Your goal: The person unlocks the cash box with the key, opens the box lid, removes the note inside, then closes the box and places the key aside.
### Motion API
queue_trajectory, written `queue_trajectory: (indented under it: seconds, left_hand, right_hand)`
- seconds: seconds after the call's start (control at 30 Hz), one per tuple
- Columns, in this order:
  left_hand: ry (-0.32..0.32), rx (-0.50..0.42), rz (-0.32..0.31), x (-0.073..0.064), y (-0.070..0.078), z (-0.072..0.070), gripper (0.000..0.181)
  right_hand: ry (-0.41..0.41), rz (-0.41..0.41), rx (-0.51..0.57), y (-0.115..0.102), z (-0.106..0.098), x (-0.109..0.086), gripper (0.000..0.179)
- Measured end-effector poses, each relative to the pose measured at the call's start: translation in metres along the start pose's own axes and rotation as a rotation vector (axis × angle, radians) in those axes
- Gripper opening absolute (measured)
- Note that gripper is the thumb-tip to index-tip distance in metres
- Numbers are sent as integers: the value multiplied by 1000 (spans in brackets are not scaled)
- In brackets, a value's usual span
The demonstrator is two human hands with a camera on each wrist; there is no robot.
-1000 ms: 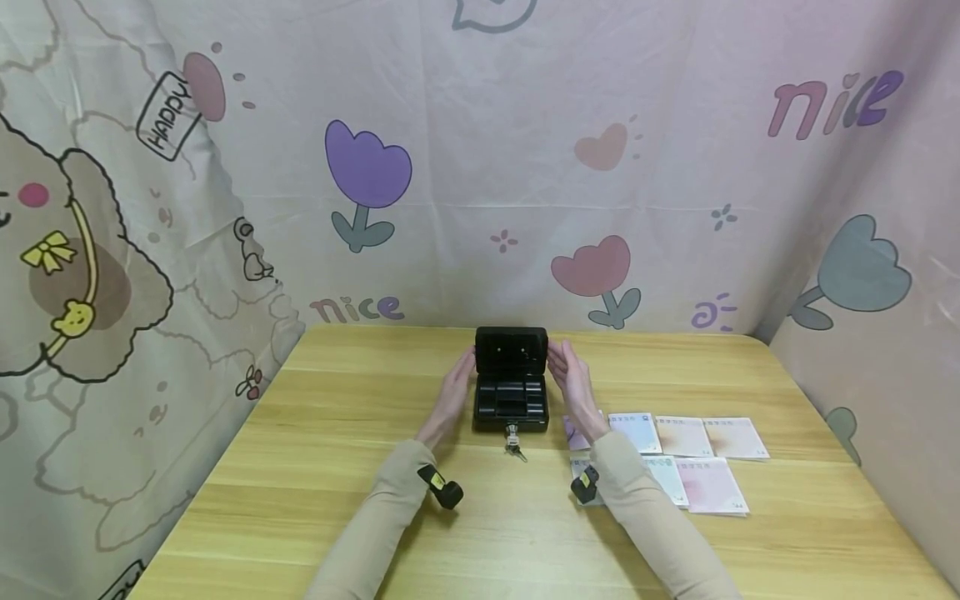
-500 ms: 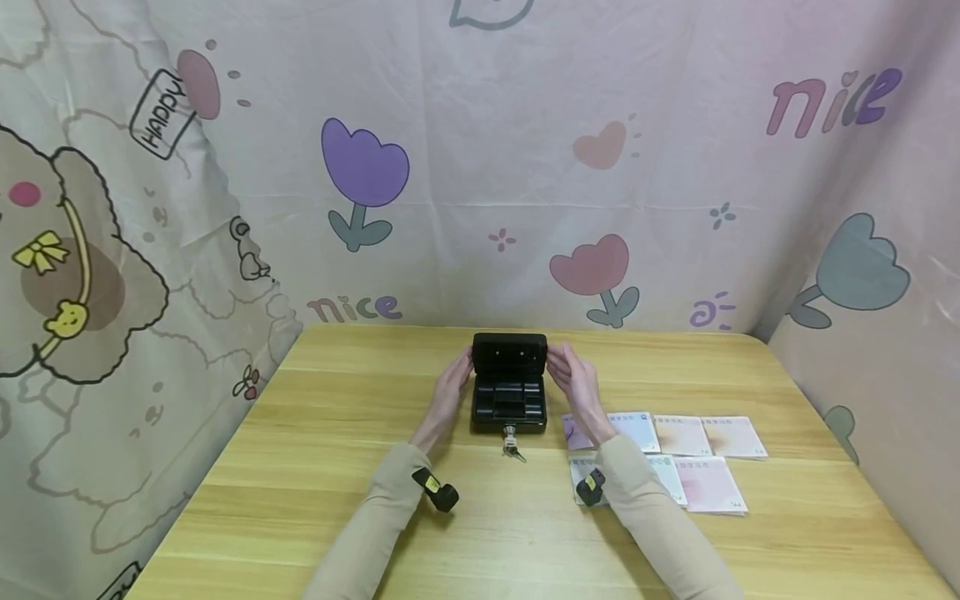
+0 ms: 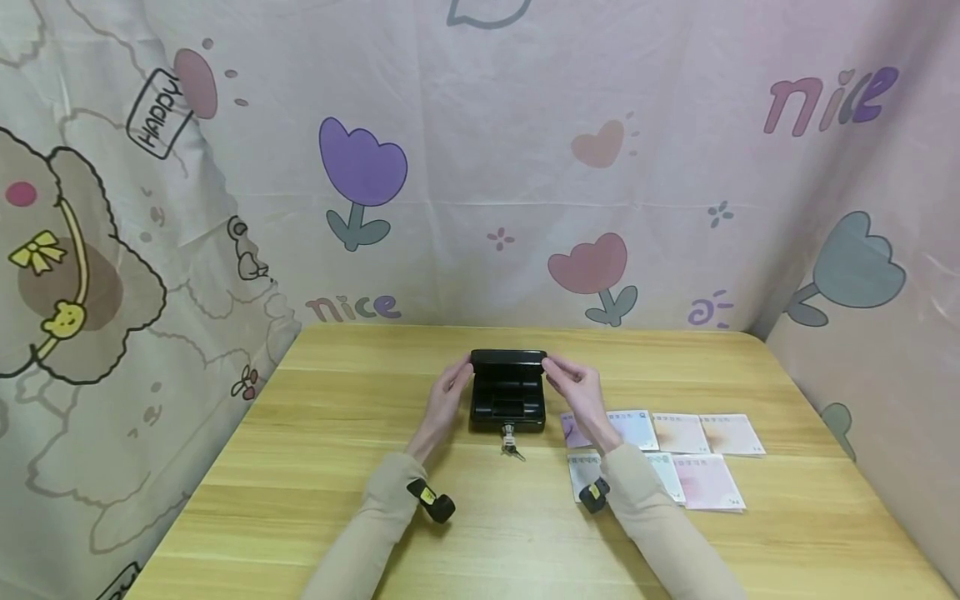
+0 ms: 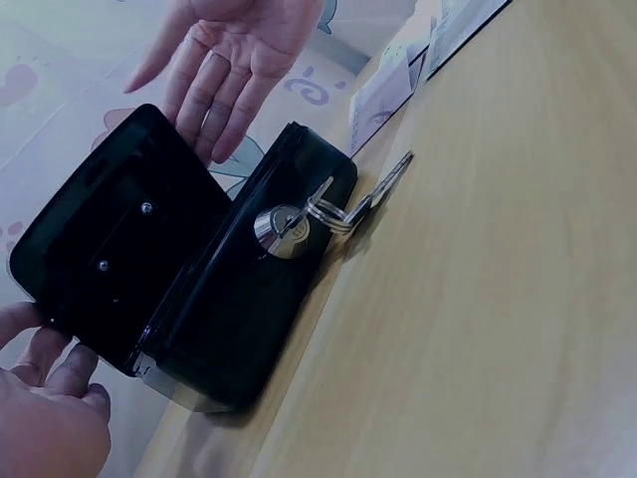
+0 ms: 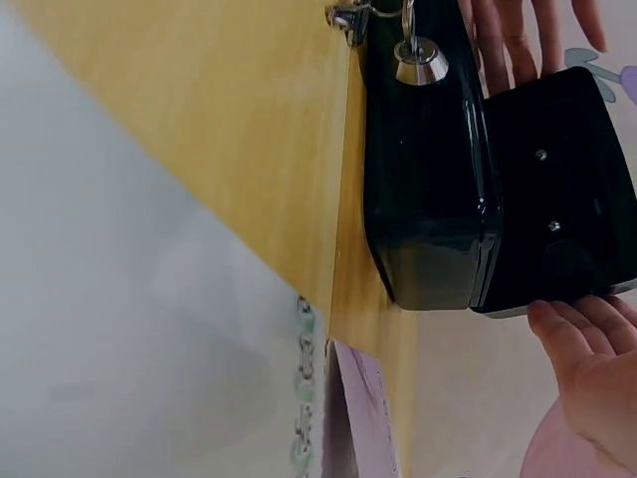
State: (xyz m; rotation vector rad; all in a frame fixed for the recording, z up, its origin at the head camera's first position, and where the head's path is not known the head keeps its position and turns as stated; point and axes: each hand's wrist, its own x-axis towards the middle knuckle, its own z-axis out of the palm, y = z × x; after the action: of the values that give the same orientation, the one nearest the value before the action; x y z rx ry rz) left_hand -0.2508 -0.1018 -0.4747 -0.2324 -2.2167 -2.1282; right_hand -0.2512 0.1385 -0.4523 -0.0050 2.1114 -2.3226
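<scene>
A black cash box (image 3: 507, 408) with a divided tray stands on the table, its lid (image 3: 508, 358) tilted partly down over the back compartments. From its front lock (image 4: 282, 231) hangs a ring of keys (image 3: 512, 448). My left hand (image 3: 444, 408) touches the lid's left side with its fingertips. Opposite it, my right hand (image 3: 587, 398) touches the lid's right side, fingers mostly straight in the left wrist view. The lid is held between the two hands. The rear compartments are hidden under the lid in the head view.
Several flat stacks of pale printed paper lie in two rows to the right, among them a purple stack (image 3: 574, 430), a blue stack (image 3: 633, 428) and a pink stack (image 3: 707, 482). My right forearm passes over some. A patterned cloth (image 3: 480, 167) hangs behind the wooden table (image 3: 300, 467).
The lid has come down and forward from nearly upright, with both hands following it at its sides. The box body, keys and paper stacks have stayed in place.
</scene>
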Motion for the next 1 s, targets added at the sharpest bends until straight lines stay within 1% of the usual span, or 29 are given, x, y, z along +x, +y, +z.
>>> queue_trajectory:
  seconds: [0.1,0.2,0.4,0.5,0.57,0.63,0.73,0.87,1.0]
  left_hand:
    - [25,-4,-1,-5,0,1,53]
    - [33,4,5,-9,-1,2,52]
    - [23,-11,30,-14,-3,2,52]
    - [14,-15,51,-17,-4,2,51]
    - [7,-24,52,-19,-5,1,51]
    - [-3,-31,47,-20,-6,0,53]
    - [-10,-68,16,-23,-7,-1,54]
    - [-13,-98,-7,-24,-9,-2,54]
    - [-6,-92,-36,-27,-11,-3,55]
  right_hand:
    - [13,11,-60,-1,0,-5,48]
    - [32,22,-107,0,1,-8,47]
    - [31,39,-140,2,0,-14,45]
    - [28,38,-148,3,-2,-17,43]
    - [26,34,-157,4,-2,-19,43]
    - [19,36,-161,4,-4,-20,43]
    - [13,43,-167,6,-5,-22,44]
    - [6,56,-171,7,-6,-24,47]
    - [-7,68,-179,7,-7,-27,51]
